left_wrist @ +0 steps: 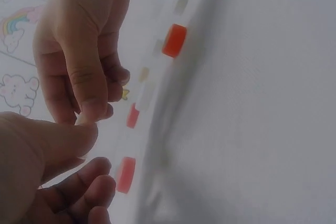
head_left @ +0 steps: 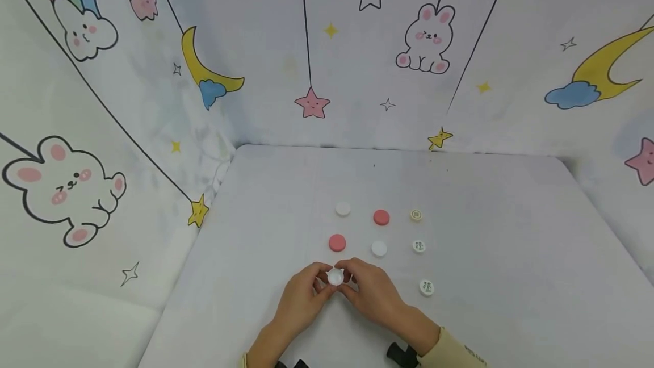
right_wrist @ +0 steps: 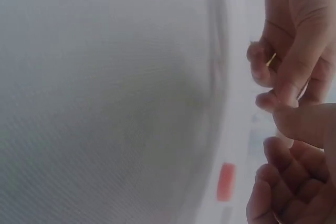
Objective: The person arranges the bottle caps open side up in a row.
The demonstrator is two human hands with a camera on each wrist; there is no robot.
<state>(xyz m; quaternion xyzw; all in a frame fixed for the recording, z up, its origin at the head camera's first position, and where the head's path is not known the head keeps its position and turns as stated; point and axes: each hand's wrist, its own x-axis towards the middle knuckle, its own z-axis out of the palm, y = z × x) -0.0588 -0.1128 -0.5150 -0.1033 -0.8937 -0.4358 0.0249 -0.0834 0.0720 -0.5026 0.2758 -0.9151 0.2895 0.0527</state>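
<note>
Between both hands a small white cap [head_left: 335, 276], round and seemingly hollow on its upper face, is held over the near part of the table. My left hand [head_left: 301, 298] pinches it at its left edge with thumb and finger. On the opposite edge, my right hand [head_left: 373, 293] pinches it the same way. Fingers mostly hide the cap in both wrist views. Just beyond the hands lie a red cap [head_left: 337, 243] and a white cap [head_left: 379, 249].
Farther back are another white cap [head_left: 343, 209], a red cap [head_left: 381, 217] and a yellowish ringed cap [head_left: 416, 215]. White caps with green marks [head_left: 419, 246] lie to the right, one nearer [head_left: 426, 287]. A cartoon-printed cloth [head_left: 276, 61] surrounds the white table [head_left: 511, 231].
</note>
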